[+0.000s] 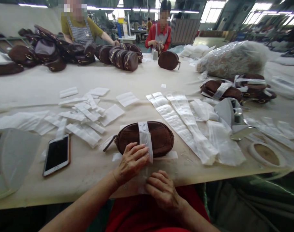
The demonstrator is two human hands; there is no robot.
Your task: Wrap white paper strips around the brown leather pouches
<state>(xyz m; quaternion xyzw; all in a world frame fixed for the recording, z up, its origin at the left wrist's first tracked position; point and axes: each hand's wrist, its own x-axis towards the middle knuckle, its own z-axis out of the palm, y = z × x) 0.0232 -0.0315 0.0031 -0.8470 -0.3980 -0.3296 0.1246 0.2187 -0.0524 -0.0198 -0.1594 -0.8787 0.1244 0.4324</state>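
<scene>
A dark brown zippered pouch lies in front of me, with a white wrapping strip across its middle. My left hand rests on the pouch's near side, fingers stretched out over the strip's lower end. Close to the table's front edge, my right hand has its fingers curled down on a piece of clear plastic film; its fingertips are partly hidden. The pouch's zipper pull sticks out to the left.
Loose white strips and a phone lie left. Long white sheets, a tape dispenser, a tape roll and wrapped pouches are right. Another dispenser stands front left. Two people work across the table beside brown pouches.
</scene>
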